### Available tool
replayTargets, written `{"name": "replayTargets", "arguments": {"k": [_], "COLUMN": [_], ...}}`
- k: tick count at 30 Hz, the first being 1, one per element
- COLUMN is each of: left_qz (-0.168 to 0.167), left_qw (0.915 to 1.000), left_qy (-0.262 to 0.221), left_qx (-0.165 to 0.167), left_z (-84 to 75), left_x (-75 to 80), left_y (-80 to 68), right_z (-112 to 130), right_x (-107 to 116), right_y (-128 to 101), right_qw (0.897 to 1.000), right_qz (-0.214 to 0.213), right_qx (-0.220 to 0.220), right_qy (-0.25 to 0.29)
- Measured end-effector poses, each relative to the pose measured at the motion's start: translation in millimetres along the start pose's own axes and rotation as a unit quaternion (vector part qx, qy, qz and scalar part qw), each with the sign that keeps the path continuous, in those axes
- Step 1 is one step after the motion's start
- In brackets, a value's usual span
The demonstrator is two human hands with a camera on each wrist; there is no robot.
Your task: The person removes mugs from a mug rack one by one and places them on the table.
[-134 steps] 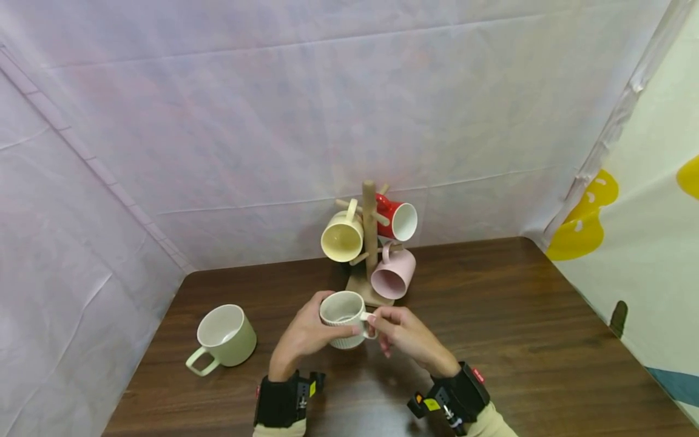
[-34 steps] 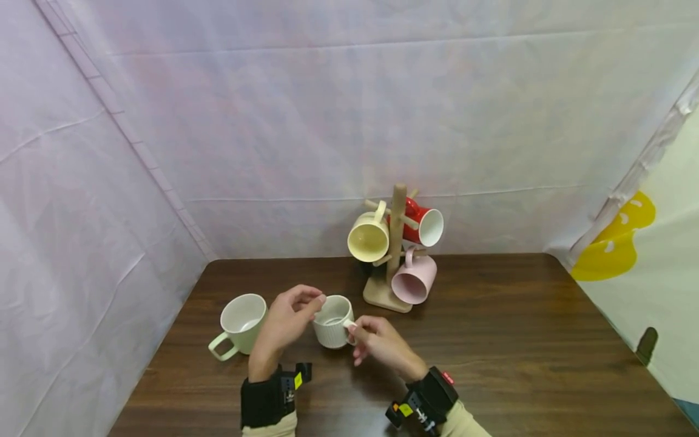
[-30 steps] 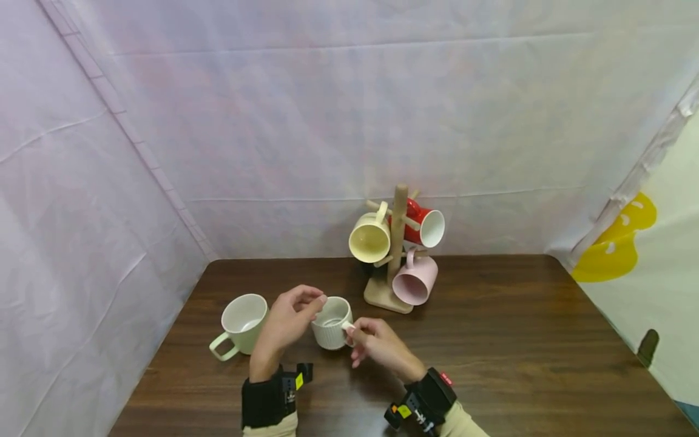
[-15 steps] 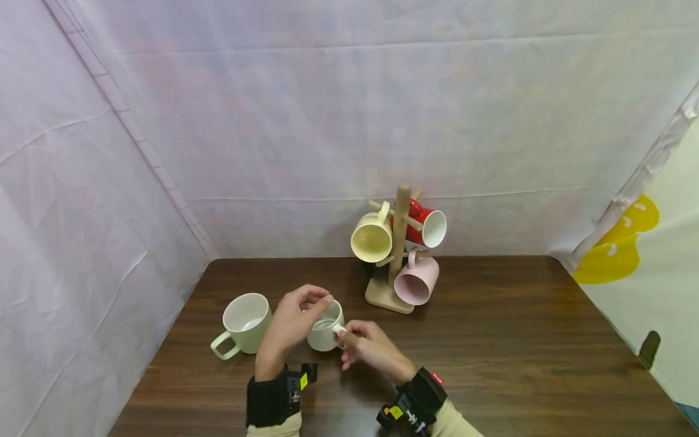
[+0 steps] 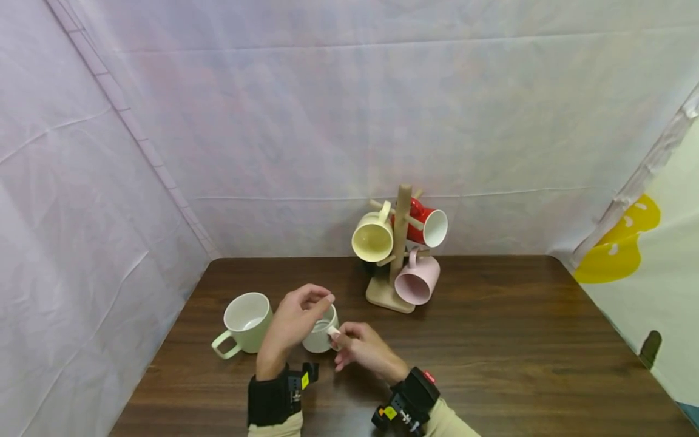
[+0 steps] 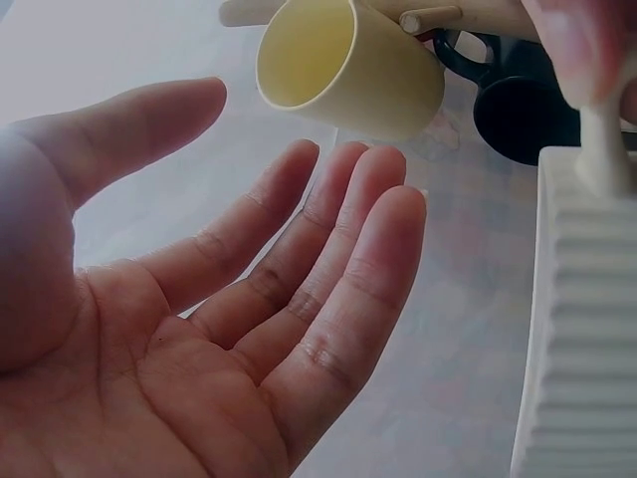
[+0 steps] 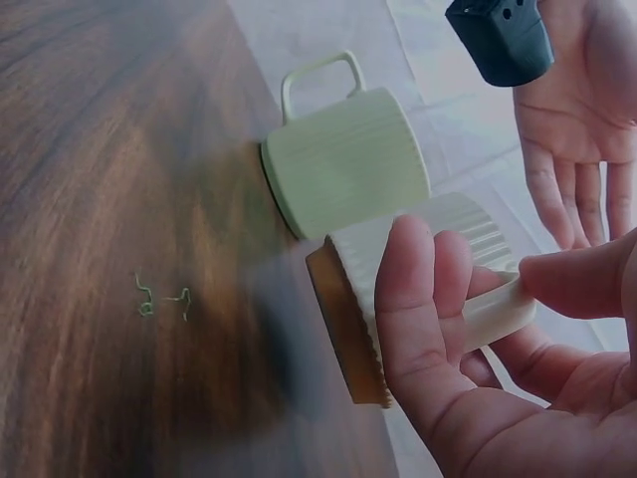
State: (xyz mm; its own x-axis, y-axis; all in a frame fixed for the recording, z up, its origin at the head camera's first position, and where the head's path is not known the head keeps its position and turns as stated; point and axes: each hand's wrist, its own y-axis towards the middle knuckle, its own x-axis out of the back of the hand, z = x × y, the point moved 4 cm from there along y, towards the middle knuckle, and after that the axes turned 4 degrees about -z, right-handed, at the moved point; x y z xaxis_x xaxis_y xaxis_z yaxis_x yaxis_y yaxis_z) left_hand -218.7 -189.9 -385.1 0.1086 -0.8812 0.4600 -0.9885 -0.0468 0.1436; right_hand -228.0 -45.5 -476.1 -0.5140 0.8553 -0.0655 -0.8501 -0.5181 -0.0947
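White mug (image 5: 315, 344) neared green mug (image 5: 251, 332), right fingers (image 7: 408, 309) pinching its handle (image 7: 503, 314), relaxed left fingers (image 6: 338, 319) alongside.

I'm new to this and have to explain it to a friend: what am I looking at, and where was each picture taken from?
There is no machine, just a person's bare left hand and right hand. The wide picture comes from a camera on the head; the two close-ups come from cameras at the left black wristband and the right black wristband. The right hand pinches a white ribbed mug by its handle. The left hand is beside it, fingers relaxed, holding nothing. On the dark brown wood-grain table stand a light green mug and a pale wooden mug rack. On the rack hang a pale yellow mug, a red mug and a pink mug. The left close-up also shows a black mug near the yellow one.
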Motion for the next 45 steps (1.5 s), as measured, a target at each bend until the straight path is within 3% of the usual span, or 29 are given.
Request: {"name": "replayTargets", "arguments": {"k": [45], "left_qz": [0.012], "left_qw": [0.9999], "left_qy": [-0.008], "left_qx": [0.009], "left_z": [0.0], "left_x": [-0.4], "left_y": [-0.4], "right_z": [-18], "right_x": [-10], "right_y": [0], "right_qw": [0.997], "right_qz": [0.037], "right_qx": [-0.041], "right_qy": [0.051]}}
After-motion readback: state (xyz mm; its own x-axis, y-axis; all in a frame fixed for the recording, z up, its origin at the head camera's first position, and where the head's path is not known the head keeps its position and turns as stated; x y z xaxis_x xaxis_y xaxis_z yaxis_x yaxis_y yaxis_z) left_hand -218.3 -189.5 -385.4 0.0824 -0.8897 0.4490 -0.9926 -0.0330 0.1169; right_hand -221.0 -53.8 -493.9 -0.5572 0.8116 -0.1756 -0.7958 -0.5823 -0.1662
